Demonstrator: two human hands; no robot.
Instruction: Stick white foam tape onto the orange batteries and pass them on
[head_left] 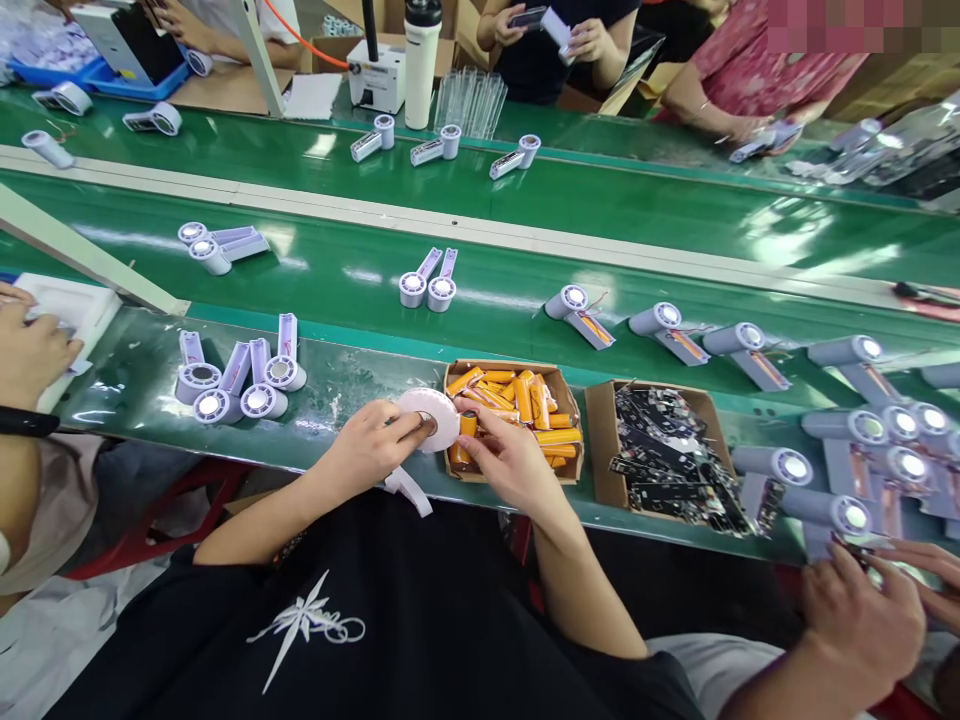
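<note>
Your left hand [375, 438]: grips a white roll [433, 412]; a pale strip [411, 492] hangs just below it.
Your right hand [514, 462]: holds an orange cell [466, 427] between thumb and fingers, beside the roll.
Cell carton [574, 404]: on the tabletop [337, 375], partly beneath and beyond your right hand, filled with more orange cells.
Circuit boards [667, 450]: heaped in the second carton [604, 440], right of your right hand.
Lavender fan units [262, 400]: four stand left of your left hand.
Green belt [502, 280]: beyond both hands, carrying more units.
</note>
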